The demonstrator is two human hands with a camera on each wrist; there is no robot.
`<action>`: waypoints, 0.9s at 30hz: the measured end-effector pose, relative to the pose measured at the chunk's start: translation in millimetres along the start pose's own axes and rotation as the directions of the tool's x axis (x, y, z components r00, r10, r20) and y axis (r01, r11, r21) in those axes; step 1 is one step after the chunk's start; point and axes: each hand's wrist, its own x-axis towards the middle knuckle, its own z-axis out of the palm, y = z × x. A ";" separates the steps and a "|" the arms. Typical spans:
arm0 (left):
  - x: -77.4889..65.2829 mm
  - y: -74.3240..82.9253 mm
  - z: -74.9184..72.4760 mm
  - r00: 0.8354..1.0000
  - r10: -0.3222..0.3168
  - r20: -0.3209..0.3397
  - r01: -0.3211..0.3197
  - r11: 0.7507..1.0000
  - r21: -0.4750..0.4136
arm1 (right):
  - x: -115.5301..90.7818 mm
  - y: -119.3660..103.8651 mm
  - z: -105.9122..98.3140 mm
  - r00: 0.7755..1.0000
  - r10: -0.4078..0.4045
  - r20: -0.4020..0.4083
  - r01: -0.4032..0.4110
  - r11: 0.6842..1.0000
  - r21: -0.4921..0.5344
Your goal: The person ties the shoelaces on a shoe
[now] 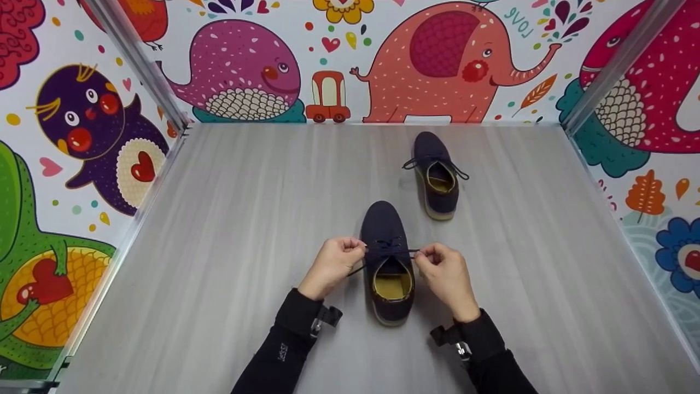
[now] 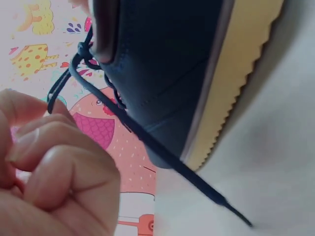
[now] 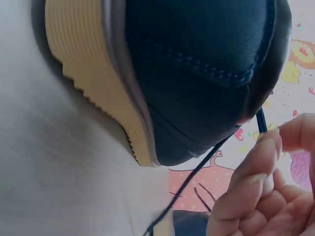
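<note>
A dark navy lace-up shoe stands upright between my two hands, toe pointing away. On its left, my left hand pinches a lace loop with thumb and finger. A free lace end hangs down across the shoe's side in the left wrist view. Opposite it, my right hand pinches lace between thumb and fingertips. Both held parts stretch outward from a knot over the shoe's tongue. Another strand of lace dangles by the pale sole in the right wrist view.
A matching shoe with its lace tied in a bow stands farther back, to the right. Both shoes are on a grey wood-grain surface. Panels with cartoon animals enclose it at the back and sides, with metal posts at the corners.
</note>
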 end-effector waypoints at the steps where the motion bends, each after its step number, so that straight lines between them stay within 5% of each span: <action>1: -0.7 -1.4 0.0 1.000 -0.007 -0.010 0.007 1.000 -0.005 | -0.1 0.8 0.0 0.999 0.034 -0.002 -0.034 0.999 0.007; 7: -0.9 -5.4 0.6 0.998 -0.041 -0.047 0.040 0.999 -0.017 | -1.8 3.7 -1.8 0.985 0.145 0.093 -0.155 0.982 0.104; 15: -1.8 1.4 0.0 1.000 0.000 -0.001 0.000 1.000 0.003 | 1.2 -2.5 -4.1 0.980 0.112 0.163 -0.127 0.988 0.088; 22: 5.0 -3.4 8.6 0.992 0.123 -0.021 -0.117 0.974 0.192 | 2.3 -8.1 -13.2 0.980 0.171 0.103 -0.180 0.980 0.087; 27: 1.5 -4.6 -1.1 0.984 0.148 -0.098 -0.117 0.956 0.271 | 6.0 -2.5 -11.2 0.983 0.176 0.061 -0.182 0.973 0.139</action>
